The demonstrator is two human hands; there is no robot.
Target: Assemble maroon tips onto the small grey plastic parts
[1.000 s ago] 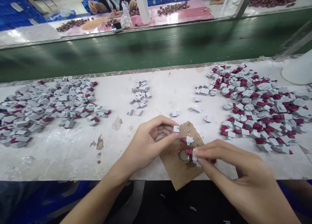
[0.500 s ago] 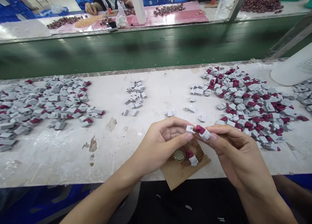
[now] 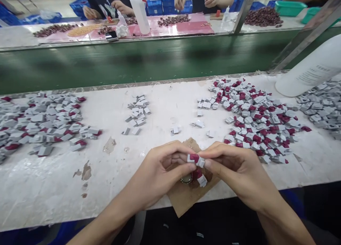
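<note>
Between my two hands is a small plastic piece with a maroon middle and pale grey ends (image 3: pixel 194 158). My left hand (image 3: pixel 165 170) pinches its left grey part between thumb and fingers. On the other side my right hand (image 3: pixel 234 167) pinches the right grey end. The two parts now touch, though how firmly they join I cannot tell. Below my fingers lies a piece of brown cardboard (image 3: pixel 181 200), with a round bottle cap (image 3: pixel 186 179) partly hidden by my left thumb. Beside the cap rests another maroon and grey piece (image 3: pixel 201 180).
Heaps of grey and maroon pieces lie at left (image 3: pixel 39 120) and right (image 3: pixel 255 113). A small grey cluster (image 3: pixel 137 112) sits between them. At right stands a large white bottle (image 3: pixel 306 71). Across a green barrier (image 3: pixel 160 60), other people's hands work at a bench.
My left hand's grey part has met the maroon part of the piece in my right hand; before, a gap showed. Both hands have come lower over the cardboard, and the view has shifted.
</note>
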